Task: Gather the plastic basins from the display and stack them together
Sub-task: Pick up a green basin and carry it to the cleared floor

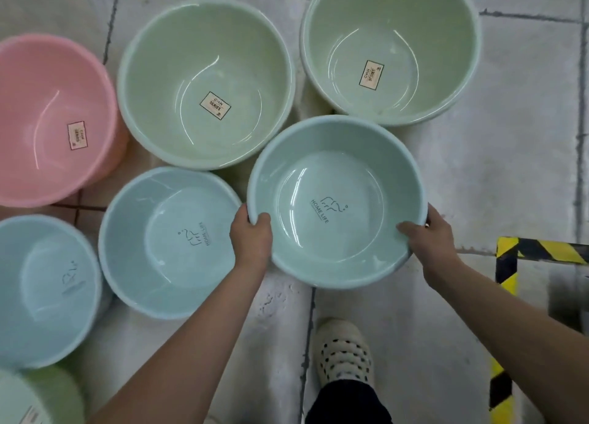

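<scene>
Holding a round pale teal plastic basin (334,200) at frame centre, left hand (251,235) and right hand (430,235) clamp its near rim, thumbs inside.
Stacking seems barely begun: pale blue basin (169,242) lower left, green basins (204,82) above and pink basin (47,121) upper left sit side by side.

Glossy, smooth plastic in the pale teal basin (331,168) at mid-frame, streaked with bright reflections; same shiny plastic in the centre green basin (204,51), the right green basin (392,19) and the pink basin (41,82) at left; matt paper label (215,105); rough, scuffed, matt floor tiles (497,143) at right; faintly shiny striped tape (541,250) lower right; matt, perforated shoe (344,350) at bottom.
</scene>
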Tool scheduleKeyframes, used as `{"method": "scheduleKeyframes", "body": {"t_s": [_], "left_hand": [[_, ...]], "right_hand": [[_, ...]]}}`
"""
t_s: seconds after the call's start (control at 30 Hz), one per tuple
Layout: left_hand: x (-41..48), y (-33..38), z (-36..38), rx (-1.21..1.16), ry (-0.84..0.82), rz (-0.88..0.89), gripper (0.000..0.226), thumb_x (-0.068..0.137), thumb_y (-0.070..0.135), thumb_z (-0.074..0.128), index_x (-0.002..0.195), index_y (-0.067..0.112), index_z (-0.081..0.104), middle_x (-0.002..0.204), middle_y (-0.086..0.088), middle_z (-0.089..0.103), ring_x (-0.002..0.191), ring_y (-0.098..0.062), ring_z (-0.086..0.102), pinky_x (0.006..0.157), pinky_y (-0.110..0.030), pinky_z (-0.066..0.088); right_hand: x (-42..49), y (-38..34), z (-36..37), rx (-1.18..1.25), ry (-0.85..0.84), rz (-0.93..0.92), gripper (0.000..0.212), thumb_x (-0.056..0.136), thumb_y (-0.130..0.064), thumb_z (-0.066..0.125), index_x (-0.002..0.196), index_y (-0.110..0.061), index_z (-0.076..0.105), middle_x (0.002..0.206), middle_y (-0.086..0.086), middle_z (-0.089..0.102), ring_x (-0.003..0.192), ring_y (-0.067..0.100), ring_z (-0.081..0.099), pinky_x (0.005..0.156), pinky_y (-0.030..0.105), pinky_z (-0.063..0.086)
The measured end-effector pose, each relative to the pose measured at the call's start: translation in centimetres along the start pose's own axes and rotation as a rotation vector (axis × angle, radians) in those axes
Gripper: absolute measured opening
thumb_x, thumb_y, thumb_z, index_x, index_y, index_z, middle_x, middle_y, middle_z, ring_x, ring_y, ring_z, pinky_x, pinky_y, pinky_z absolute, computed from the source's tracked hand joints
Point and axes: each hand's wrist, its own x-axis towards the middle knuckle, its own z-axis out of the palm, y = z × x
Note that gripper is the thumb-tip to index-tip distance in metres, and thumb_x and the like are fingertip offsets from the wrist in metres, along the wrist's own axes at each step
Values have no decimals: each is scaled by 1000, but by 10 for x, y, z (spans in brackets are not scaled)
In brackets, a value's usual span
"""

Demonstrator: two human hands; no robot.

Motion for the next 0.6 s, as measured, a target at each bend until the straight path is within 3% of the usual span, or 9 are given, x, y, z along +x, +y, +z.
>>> {"method": "scheduleKeyframes", "body": {"t_s": [0.1,0.2,0.27,0.4,0.53,0.6], "left_hand": [[1,-23,8,25,-50,-2,21,83,12,55,96,24,66,90,2,70,87,-22,66,82,-38,55],[3,-38,15,73,-120,53,46,85,12,56,129,24,61,112,0,71,103,-20,66,94,-36,54],[10,-41,18,109,-126,113,50,89,7,54,137,19,54,120,-1,68,107,-19,64,95,-31,50],[26,-42,24,40,-151,126,46,85,-3,53,129,14,53,103,6,65,93,-12,63,80,-25,50],[36,-36,22,-110,-198,39,34,85,-6,51,108,19,54,95,2,63,88,-20,63,82,-37,56],[36,-29,11,-155,-235,37,32,82,-3,53,108,16,57,100,-6,67,92,-25,67,85,-43,59]], "right_hand": [[7,25,-2,-24,17,-12,54,86,3,60,134,-21,59,107,4,70,99,31,67,85,45,58],[11,46,-3,-5,38,-44,54,89,0,59,137,-23,55,115,6,68,100,30,66,84,47,59],[13,53,4,-21,39,-68,50,89,-2,57,134,-24,53,115,6,65,100,31,65,82,47,58],[25,60,17,73,57,-99,42,85,3,53,120,-22,54,107,13,63,93,35,62,65,34,50],[22,55,18,129,59,-194,35,80,4,53,108,-15,61,100,13,65,89,35,62,71,41,51],[5,42,16,162,61,-239,28,79,4,52,99,-14,62,93,12,65,85,32,61,72,41,48]]}}
